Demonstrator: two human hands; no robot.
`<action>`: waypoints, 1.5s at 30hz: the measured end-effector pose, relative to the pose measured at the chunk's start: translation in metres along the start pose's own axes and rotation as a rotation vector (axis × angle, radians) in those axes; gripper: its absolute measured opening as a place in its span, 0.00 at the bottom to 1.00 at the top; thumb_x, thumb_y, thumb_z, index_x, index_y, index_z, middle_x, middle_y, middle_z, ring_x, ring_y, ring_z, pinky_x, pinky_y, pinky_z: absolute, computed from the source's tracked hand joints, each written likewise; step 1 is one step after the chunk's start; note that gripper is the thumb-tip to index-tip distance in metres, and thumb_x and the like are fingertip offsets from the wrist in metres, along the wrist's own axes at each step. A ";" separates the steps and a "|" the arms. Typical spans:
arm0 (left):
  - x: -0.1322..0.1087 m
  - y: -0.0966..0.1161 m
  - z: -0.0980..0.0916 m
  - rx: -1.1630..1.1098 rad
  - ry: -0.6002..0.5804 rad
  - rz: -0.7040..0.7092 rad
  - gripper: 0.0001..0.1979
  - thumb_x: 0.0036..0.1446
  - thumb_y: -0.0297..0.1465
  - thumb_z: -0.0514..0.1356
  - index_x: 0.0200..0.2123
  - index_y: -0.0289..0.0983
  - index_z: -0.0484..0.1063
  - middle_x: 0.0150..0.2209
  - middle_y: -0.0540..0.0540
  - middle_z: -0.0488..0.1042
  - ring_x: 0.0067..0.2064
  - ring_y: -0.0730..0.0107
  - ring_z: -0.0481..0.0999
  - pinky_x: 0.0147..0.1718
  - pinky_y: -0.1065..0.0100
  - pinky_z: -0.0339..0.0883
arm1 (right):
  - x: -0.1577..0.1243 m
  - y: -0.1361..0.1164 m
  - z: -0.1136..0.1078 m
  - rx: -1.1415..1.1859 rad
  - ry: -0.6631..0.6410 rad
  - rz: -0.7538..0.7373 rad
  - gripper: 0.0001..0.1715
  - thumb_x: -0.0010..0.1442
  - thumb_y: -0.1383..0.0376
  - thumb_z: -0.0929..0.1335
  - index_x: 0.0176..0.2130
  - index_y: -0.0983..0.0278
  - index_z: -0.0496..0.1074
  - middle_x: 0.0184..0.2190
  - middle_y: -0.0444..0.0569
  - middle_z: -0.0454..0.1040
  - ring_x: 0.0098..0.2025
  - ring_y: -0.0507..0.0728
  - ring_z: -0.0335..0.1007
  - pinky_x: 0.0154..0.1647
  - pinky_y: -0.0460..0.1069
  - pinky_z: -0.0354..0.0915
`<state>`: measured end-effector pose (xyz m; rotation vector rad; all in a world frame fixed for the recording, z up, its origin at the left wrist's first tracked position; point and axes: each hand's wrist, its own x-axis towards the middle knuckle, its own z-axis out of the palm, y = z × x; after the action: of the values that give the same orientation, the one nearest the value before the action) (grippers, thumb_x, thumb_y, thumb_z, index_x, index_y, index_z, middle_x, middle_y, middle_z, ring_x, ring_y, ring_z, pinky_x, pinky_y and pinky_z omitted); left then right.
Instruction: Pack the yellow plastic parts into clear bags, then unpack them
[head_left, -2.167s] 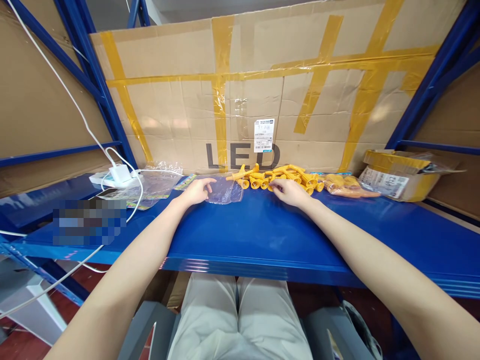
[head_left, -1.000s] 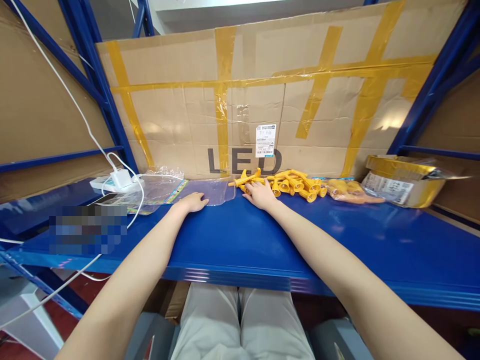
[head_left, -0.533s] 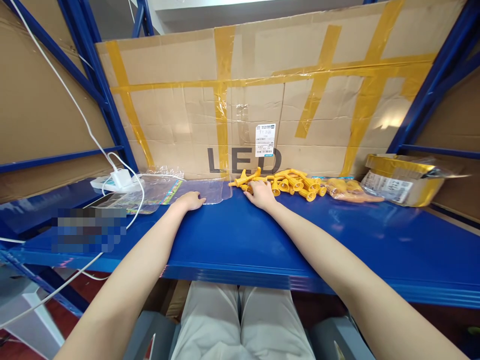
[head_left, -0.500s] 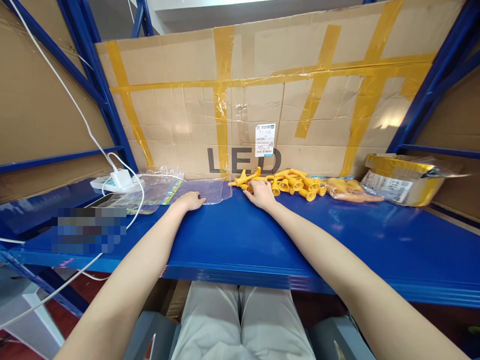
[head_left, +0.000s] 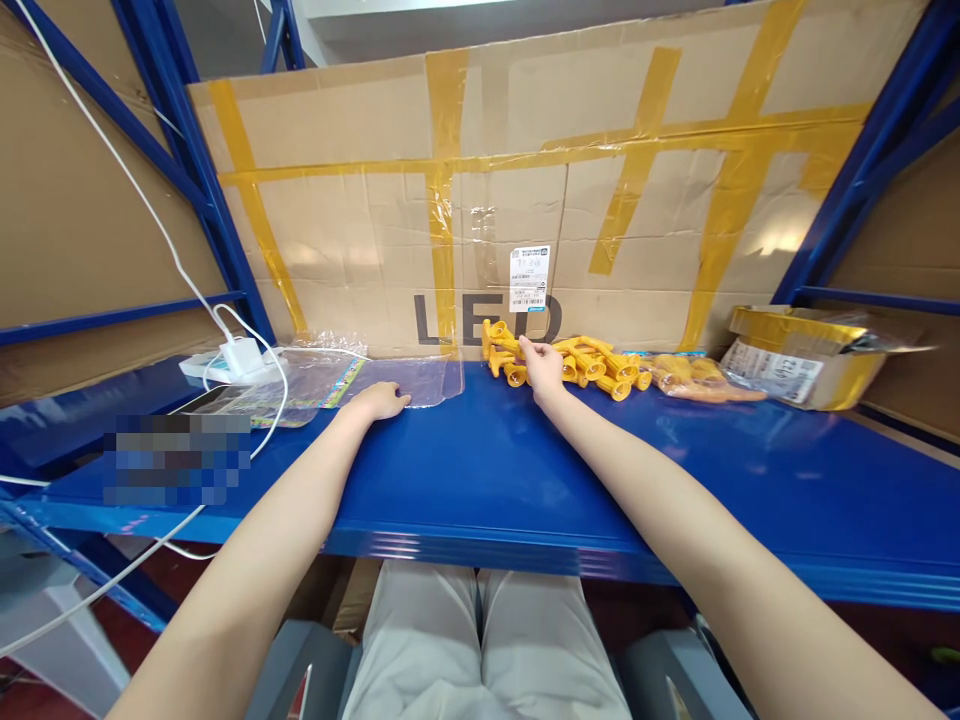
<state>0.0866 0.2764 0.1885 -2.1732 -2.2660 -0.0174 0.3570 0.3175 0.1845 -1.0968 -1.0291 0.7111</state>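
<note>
Yellow pieces point(head_left: 594, 367): heaped along the back of the shelf point(head_left: 480, 470); smooth, glossy, with slim curved stems and flared, hollow, trumpet-like ends, several facing forward.
Right hand point(head_left: 545, 372): at the left part of the heap, thumb and forefinger close together beside a piece with its flared end raised; cannot tell whether clamped on it.
Left hand point(head_left: 385, 401): low over the front of a clear plastic bag point(head_left: 435, 378), fingers slightly curled; cannot tell whether gripping the film or only resting on it.
Clear plastic bag: flat, thin, shiny, just left of the heap.
Shelf: smooth blue painted surface with a ridged front edge.
Filled bag point(head_left: 697, 375): see-through, bulging with more yellow shapes, right of the heap.
Cardboard panel point(head_left: 360, 250): tall, brown, creased, crossed by glossy yellow tape, behind everything.
</note>
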 end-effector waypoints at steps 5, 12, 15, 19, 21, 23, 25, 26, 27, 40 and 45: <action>-0.001 0.001 -0.002 0.001 -0.012 0.009 0.30 0.60 0.44 0.46 0.60 0.33 0.64 0.61 0.39 0.64 0.61 0.55 0.64 0.56 0.64 0.60 | 0.000 -0.012 -0.004 0.223 0.088 0.192 0.12 0.61 0.60 0.66 0.29 0.61 0.60 0.22 0.42 0.70 0.25 0.52 0.74 0.31 0.46 0.72; -0.001 0.001 -0.002 0.010 -0.022 0.009 0.31 0.60 0.44 0.46 0.60 0.33 0.64 0.62 0.39 0.63 0.61 0.55 0.65 0.56 0.64 0.60 | 0.000 -0.022 -0.009 0.374 0.158 0.329 0.11 0.63 0.61 0.62 0.29 0.61 0.57 0.16 0.40 0.65 0.19 0.49 0.69 0.21 0.42 0.68; -0.001 0.001 -0.002 0.014 -0.024 0.011 0.31 0.60 0.44 0.46 0.60 0.33 0.63 0.62 0.40 0.63 0.61 0.56 0.64 0.55 0.65 0.60 | 0.002 -0.022 -0.011 0.298 0.158 0.305 0.11 0.62 0.61 0.60 0.28 0.60 0.56 0.16 0.39 0.62 0.17 0.49 0.65 0.18 0.42 0.65; -0.002 0.001 -0.003 0.014 -0.012 0.006 0.30 0.60 0.44 0.46 0.60 0.35 0.64 0.61 0.41 0.65 0.61 0.56 0.64 0.55 0.66 0.60 | 0.003 -0.023 -0.012 0.246 0.154 0.251 0.09 0.60 0.60 0.60 0.28 0.59 0.57 0.14 0.37 0.58 0.15 0.50 0.62 0.15 0.44 0.62; -0.002 0.002 -0.003 0.014 -0.012 0.005 0.30 0.60 0.44 0.46 0.59 0.35 0.65 0.61 0.41 0.65 0.61 0.56 0.64 0.55 0.66 0.60 | 0.001 -0.026 -0.011 0.292 0.157 0.238 0.08 0.59 0.61 0.61 0.29 0.59 0.58 0.14 0.37 0.57 0.15 0.50 0.61 0.14 0.44 0.61; -0.002 0.002 -0.003 0.010 -0.014 0.006 0.30 0.60 0.44 0.46 0.59 0.34 0.65 0.61 0.40 0.65 0.61 0.56 0.64 0.55 0.65 0.60 | -0.002 -0.030 -0.010 0.335 0.136 0.225 0.07 0.59 0.62 0.61 0.29 0.60 0.60 0.14 0.37 0.58 0.15 0.50 0.60 0.14 0.43 0.60; -0.001 0.001 -0.002 -0.001 -0.006 0.003 0.30 0.59 0.43 0.47 0.59 0.34 0.65 0.61 0.39 0.65 0.61 0.55 0.65 0.56 0.64 0.60 | -0.005 -0.034 -0.009 0.340 0.084 0.211 0.06 0.59 0.63 0.61 0.29 0.60 0.60 0.14 0.37 0.58 0.15 0.49 0.59 0.14 0.42 0.59; 0.000 0.000 -0.001 -0.008 0.002 0.001 0.29 0.58 0.43 0.48 0.58 0.35 0.66 0.60 0.40 0.66 0.60 0.54 0.66 0.56 0.62 0.60 | -0.006 -0.036 -0.008 0.332 0.044 0.206 0.06 0.59 0.63 0.61 0.30 0.60 0.61 0.15 0.37 0.59 0.15 0.49 0.59 0.15 0.42 0.60; 0.001 -0.001 0.000 -0.015 0.013 0.001 0.29 0.58 0.43 0.48 0.58 0.36 0.67 0.59 0.40 0.67 0.60 0.54 0.66 0.56 0.61 0.61 | -0.007 -0.037 -0.007 0.321 -0.005 0.204 0.05 0.59 0.63 0.62 0.31 0.60 0.62 0.15 0.37 0.60 0.15 0.49 0.60 0.15 0.43 0.61; 0.009 -0.013 -0.001 -0.048 0.048 -0.045 0.26 0.54 0.44 0.52 0.52 0.39 0.71 0.54 0.40 0.72 0.55 0.53 0.72 0.52 0.59 0.64 | -0.014 -0.024 -0.007 0.045 -0.621 0.215 0.02 0.55 0.70 0.67 0.31 0.68 0.68 0.20 0.46 0.71 0.16 0.51 0.67 0.17 0.45 0.67; 0.008 -0.013 -0.001 -0.065 0.029 -0.075 0.26 0.55 0.44 0.51 0.52 0.38 0.71 0.56 0.39 0.71 0.56 0.52 0.71 0.53 0.59 0.63 | -0.010 -0.019 -0.013 -0.035 -0.633 0.197 0.03 0.51 0.73 0.70 0.29 0.69 0.71 0.24 0.48 0.74 0.20 0.50 0.70 0.18 0.43 0.68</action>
<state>0.0733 0.2838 0.1898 -2.1012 -2.3625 -0.1241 0.3650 0.2980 0.1986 -1.0317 -1.4787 1.2515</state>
